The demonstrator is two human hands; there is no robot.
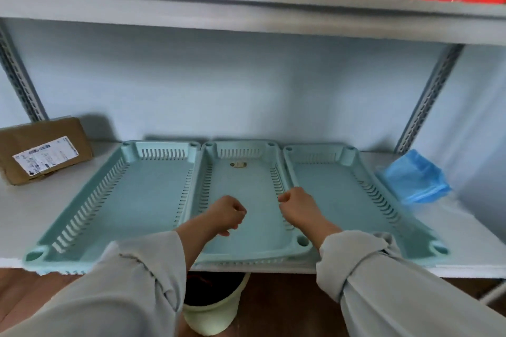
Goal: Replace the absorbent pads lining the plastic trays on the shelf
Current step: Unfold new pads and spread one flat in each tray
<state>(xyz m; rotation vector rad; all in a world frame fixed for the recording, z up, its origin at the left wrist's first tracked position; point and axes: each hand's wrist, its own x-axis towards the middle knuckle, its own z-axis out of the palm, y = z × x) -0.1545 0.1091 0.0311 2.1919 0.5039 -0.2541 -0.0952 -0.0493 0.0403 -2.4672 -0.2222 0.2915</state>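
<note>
Three teal slotted trays sit side by side on the shelf (16, 216), long axes running 6 to 12 o'clock. Left tray (142, 194): floor bare, no pad seen. Middle tray (243, 180): both fists hover low over its near half. Left hand (227, 213) curled, nothing visibly held. Right hand (294, 204) curled by the middle tray's right wall; any thin edge pinched cannot be told. Right tray (336, 186): bare. Blue pad stack (413, 178) lies at 2 o'clock; right hand is nearer, likely the next reach.

smooth plastic trays (153, 200), cardboard box (45, 153)
</note>
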